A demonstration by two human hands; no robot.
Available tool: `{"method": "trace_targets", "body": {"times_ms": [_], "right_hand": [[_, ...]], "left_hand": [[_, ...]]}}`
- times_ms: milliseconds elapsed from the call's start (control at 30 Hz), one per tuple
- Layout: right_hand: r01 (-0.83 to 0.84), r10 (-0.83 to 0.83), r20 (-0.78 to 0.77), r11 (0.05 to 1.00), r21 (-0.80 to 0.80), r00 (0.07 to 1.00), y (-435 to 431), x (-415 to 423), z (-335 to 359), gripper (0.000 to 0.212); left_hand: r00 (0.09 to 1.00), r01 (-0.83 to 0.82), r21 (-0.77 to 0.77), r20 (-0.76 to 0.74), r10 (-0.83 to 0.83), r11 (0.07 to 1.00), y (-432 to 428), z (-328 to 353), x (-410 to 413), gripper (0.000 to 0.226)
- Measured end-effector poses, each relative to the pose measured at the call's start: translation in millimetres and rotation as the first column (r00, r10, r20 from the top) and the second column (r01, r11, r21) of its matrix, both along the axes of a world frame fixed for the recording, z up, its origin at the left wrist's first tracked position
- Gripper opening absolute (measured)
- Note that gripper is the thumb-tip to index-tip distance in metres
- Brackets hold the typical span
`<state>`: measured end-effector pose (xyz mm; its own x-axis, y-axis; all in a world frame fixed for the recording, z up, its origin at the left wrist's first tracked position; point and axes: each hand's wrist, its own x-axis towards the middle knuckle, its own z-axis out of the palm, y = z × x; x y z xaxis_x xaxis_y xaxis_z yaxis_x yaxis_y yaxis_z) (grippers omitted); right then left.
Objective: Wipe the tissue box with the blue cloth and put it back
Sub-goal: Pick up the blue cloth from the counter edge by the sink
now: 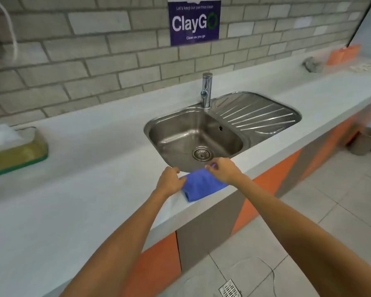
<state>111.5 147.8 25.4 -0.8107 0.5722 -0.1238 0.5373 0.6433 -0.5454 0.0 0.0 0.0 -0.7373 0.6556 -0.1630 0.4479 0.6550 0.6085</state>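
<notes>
The tissue box (17, 150) sits untouched far left while your left hand (169, 182) and right hand (222, 170) pinch the blue cloth (199, 186) by the sink (150, 127); I judge you must carry it over next

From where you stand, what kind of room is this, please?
Most likely a shared pantry or small office kitchen. A steel sink with a tap is set into a long counter, and a wall sign reads "Let's keep our pantries clean."
</notes>
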Motion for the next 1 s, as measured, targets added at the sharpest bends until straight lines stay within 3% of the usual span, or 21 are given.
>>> {"method": "trace_targets", "body": {"times_ms": [333, 467, 567, 633, 733, 800, 900, 1000], "right_hand": [[-0.028, 0.031, 0.052, 0.999, -0.045, 0.998, 33.4, -0.1, -25.4, 0.034], [-0.003, 0.004, 0.013, 0.997, -0.083, 1.000, 39.7, -0.1, -32.7, 0.031], [0.031, -0.034, -0.024, 0.993, -0.116, 0.999, 41.1, -0.1, -38.9, 0.029], [0.046, -0.052, -0.049, 0.990, -0.134, 0.997, 40.8, -0.2, -41.3, 0.028], [0.061, -0.076, -0.070, 0.979, -0.193, 0.995, 36.8, -3.9, -41.2, 0.029], [0.056, -0.084, -0.093, 0.960, -0.275, 0.992, 28.3, -8.4, -38.6, 0.031], [0.075, -0.203, -0.203, 0.860, -0.505, 0.958, 7.9, -20.1, -29.2, 0.038], [0.061, -0.350, -0.186, 0.588, -0.806, 0.918, -18.5, -35.6, -13.9, 0.043]], "left_hand": [[0.993, -0.063, -0.220, -0.115, 0.039, 0.973, 37.4, -22.5, 9.7, 0.046], [0.994, -0.101, -0.248, -0.068, 0.087, 0.964, 44.0, -21.8, 9.4, 0.041], [0.992, -0.116, -0.167, 0.023, 0.122, 0.979, 43.8, -20.4, 11.1, 0.023], [0.970, -0.170, -0.041, 0.171, 0.174, 0.985, 41.7, -16.0, 13.3, 0.018], [0.862, -0.278, 0.121, 0.469, 0.192, 0.953, 36.4, 1.6, 18.7, 0.017], [0.798, -0.335, 0.200, 0.579, 0.165, 0.921, 32.5, 18.1, 21.5, 0.010], [0.801, -0.361, 0.310, 0.587, 0.122, 0.880, 26.9, 51.6, 21.4, 0.020], [0.873, -0.311, 0.386, 0.476, 0.101, 0.869, 19.8, 91.4, 18.3, 0.029]]}}
